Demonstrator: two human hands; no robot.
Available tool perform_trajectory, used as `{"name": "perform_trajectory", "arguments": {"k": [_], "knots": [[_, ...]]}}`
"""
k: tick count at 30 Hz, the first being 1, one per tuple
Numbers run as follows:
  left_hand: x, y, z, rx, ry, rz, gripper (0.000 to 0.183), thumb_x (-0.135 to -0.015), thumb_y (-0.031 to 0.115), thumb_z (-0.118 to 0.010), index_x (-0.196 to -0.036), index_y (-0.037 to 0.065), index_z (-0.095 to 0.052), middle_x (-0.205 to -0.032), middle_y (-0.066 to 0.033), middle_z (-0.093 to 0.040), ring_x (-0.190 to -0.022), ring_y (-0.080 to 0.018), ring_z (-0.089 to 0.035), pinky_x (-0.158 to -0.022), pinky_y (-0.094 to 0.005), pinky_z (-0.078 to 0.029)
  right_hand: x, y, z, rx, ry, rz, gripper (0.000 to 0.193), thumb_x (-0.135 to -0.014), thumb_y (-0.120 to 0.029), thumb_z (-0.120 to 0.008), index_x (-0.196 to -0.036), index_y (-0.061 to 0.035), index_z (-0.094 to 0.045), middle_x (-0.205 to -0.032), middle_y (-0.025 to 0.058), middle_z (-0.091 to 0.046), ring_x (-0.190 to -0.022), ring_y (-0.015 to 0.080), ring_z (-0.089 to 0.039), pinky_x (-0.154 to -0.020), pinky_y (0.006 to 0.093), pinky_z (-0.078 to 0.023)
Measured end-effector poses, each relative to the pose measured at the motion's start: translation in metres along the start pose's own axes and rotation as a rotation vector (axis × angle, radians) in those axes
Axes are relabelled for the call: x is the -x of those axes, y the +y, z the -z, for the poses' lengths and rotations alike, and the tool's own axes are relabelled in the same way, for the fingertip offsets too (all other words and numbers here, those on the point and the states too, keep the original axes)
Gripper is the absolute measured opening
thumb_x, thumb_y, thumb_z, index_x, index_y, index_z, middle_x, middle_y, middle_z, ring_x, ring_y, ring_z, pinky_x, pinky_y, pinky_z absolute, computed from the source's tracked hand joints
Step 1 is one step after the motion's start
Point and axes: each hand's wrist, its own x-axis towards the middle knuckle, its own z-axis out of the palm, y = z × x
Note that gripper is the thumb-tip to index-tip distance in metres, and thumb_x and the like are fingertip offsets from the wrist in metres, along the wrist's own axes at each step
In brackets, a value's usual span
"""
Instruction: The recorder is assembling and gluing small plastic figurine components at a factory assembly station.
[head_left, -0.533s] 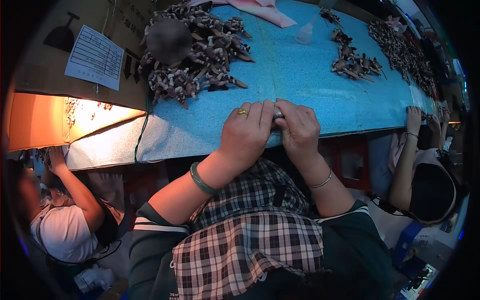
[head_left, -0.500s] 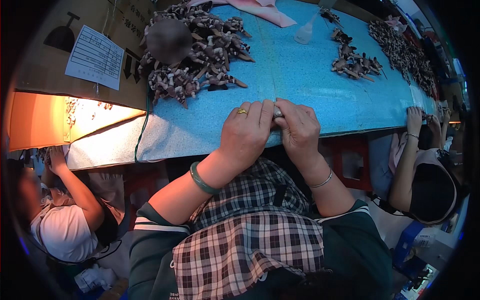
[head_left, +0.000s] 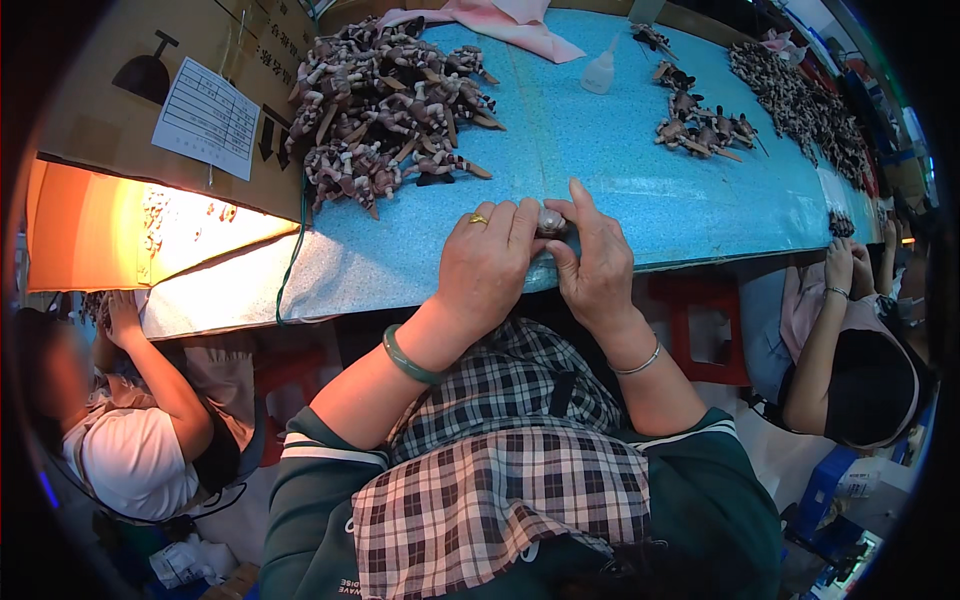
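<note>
Gripping a grey piece [head_left: 549, 223] right of the cardboard box [head_left: 110, 125], whose lit opening shows small parts [head_left: 153, 222], the left hand [head_left: 490, 258] faces a partly spread right hand [head_left: 602, 262].

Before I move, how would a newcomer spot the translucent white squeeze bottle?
Start at the blue speckled tabletop and look toward its far side, just right of the pale pink cloth. The translucent white squeeze bottle is there; its thin pointed nozzle sets it apart from the small brown figurines to either side.
</note>
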Motion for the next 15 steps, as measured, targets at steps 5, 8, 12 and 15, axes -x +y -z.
{"name": "perform_trajectory", "arguments": {"k": [5, 8, 12, 15], "knots": [[0.001, -0.001, -0.003, 0.010, 0.017, 0.001, 0.036, -0.071, 0.013, -0.069, -0.102, 0.002, -0.054, -0.076, -0.0089, -0.052, -0.069, -0.0256, -0.053, -0.059, -0.0353, -0.045, 0.007, 0.002, -0.001, 0.234, -0.058, 0.145, 0.049, -0.082, -0.004, -0.055, -0.129, 0.0037, -0.045, -0.104, 0.0157, -0.062, -0.092, 0.0277, -0.063, -0.087, 0.0400, -0.047], [0.000, 0.000, -0.001, 0.017, 0.007, 0.003, 0.036, -0.071, 0.012, -0.069, -0.102, 0.002, -0.055, -0.076, -0.0090, -0.053, -0.070, -0.0258, -0.054, -0.060, -0.0353, -0.045, 0.006, -0.005, 0.000, 0.253, -0.079, 0.108, 0.050, -0.078, 0.001, -0.053, -0.128, 0.0051, -0.045, -0.108, 0.0182, -0.060, -0.097, 0.0281, -0.062, -0.090, 0.0417, -0.047], [0.001, -0.002, -0.001, 0.084, 0.027, 0.039, 0.040, -0.071, 0.012, -0.070, -0.107, 0.001, -0.055, -0.076, -0.0085, -0.054, -0.071, -0.0254, -0.055, -0.062, -0.0349, -0.046, 0.006, -0.006, 0.003, 0.272, -0.140, 0.093, 0.049, -0.079, 0.001, -0.053, -0.127, 0.0060, -0.045, -0.110, 0.0182, -0.060, -0.098, 0.0287, -0.061, -0.091, 0.0421, -0.046], [0.001, 0.002, 0.001, 0.171, 0.042, 0.115, 0.045, -0.072, 0.012, -0.070, -0.112, 0.000, -0.055, -0.075, -0.0078, -0.055, -0.070, -0.0245, -0.055, -0.061, -0.0345, -0.046, 0.008, -0.004, 0.002, 0.279, -0.123, 0.096, 0.048, -0.079, 0.001, -0.053, -0.127, 0.0059, -0.045, -0.110, 0.0181, -0.060, -0.098, 0.0285, -0.061, -0.091, 0.0422, -0.046]]}}
